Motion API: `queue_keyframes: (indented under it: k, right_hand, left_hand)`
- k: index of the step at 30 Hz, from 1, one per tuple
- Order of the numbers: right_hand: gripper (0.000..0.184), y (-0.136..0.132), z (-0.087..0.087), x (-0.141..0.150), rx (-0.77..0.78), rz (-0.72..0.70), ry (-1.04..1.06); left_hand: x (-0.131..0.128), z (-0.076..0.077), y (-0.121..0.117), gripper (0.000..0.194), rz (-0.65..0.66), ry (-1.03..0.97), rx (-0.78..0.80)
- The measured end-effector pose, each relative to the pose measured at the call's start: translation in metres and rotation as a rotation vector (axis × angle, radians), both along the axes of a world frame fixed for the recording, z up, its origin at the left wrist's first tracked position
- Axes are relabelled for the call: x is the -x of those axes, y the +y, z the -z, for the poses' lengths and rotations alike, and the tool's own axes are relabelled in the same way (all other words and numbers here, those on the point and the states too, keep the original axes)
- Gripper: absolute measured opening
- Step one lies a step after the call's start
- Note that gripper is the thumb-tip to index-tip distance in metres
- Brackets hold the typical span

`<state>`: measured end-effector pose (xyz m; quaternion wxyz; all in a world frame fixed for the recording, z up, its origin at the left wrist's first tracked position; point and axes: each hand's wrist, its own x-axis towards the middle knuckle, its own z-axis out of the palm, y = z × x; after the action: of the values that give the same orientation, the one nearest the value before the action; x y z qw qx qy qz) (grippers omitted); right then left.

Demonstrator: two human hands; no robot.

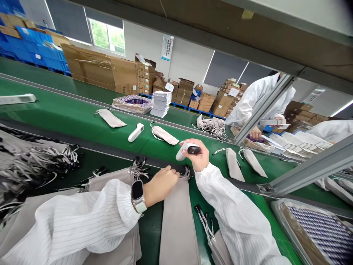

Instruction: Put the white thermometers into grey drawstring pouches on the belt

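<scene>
The head view has, at far left, a white elongated plastic device [18, 99] lying on the green conveyor belt [68, 106], with a heap of grey cloth pouches with white drawstrings [33, 158] nearer the person. Further right on the belt come a flat grey drawstring pouch [111, 118], a white device with a small display [136, 132] and another grey pouch with looped cord [164, 135].

The left hand [163, 185], below a black-faced watch [137, 190], has its fingers curled at the corded top of a long grey cloth pouch [179, 224] that lies flat; whether they pinch the fabric, I cannot tell. Just right of it and farther from the body, the right hand [200, 156] is closed around a white handheld device with a black oval end [182, 151], raised above the belt.

Beyond, two slim grey pouches [234, 164] lie side by side. A white-sleeved co-worker [259, 97] stands across the belt; a plastic-wrapped tray of purple-and-white patterned pieces [299, 241] sits at lower right.
</scene>
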<state>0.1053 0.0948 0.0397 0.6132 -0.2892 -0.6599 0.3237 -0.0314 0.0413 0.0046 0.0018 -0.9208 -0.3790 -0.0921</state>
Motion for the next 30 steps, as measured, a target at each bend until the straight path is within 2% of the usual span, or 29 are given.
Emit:
queue_keyframes:
  k: [3,6,9,12,16,18,20,22,25,27,30]
  right_hand:
    - [0.023,-0.010,0.010,-0.004,-0.035,0.016,-0.058]
    - [0.024,-0.011,0.018,-0.009,0.042,-0.039,-0.095]
    - [0.025,-0.012,0.013,-0.012,0.072,-0.020,-0.045]
    - [0.025,-0.014,0.004,-0.013,0.004,0.030,0.015]
    - [0.021,-0.018,0.013,-0.007,-0.075,0.034,-0.029]
    - [0.019,-0.019,0.022,-0.002,-0.074,-0.017,-0.093]
    - [0.020,-0.020,0.024,0.002,-0.040,-0.061,-0.071]
    - [0.024,-0.020,0.018,0.001,0.003,-0.072,0.074]
    - [0.036,-0.016,-0.001,-0.008,0.075,-0.055,0.303]
    - [0.043,-0.013,-0.012,-0.015,0.157,-0.038,0.353]
    - [0.045,-0.007,-0.017,-0.025,0.266,-0.013,0.385]
  left_hand:
    - [0.003,-0.002,0.002,0.011,-0.002,-0.052,0.091]
    - [0.008,-0.012,0.004,0.007,-0.006,-0.109,0.218]
    - [0.011,-0.025,0.005,0.007,0.011,-0.124,0.258]
    - [0.011,-0.033,0.005,0.009,0.060,-0.144,0.265]
    - [0.009,-0.029,0.004,0.009,0.106,-0.174,0.323]
    - [0.009,-0.025,0.004,0.009,0.105,-0.181,0.360]
    - [0.010,-0.024,0.005,0.009,0.098,-0.187,0.374]
    - [0.011,-0.025,0.007,0.009,0.089,-0.201,0.380]
    - [0.012,-0.031,0.009,0.012,0.094,-0.234,0.388]
    - [0.012,-0.035,0.009,0.014,0.113,-0.291,0.396]
    - [0.010,-0.040,0.007,0.015,0.132,-0.407,0.412]
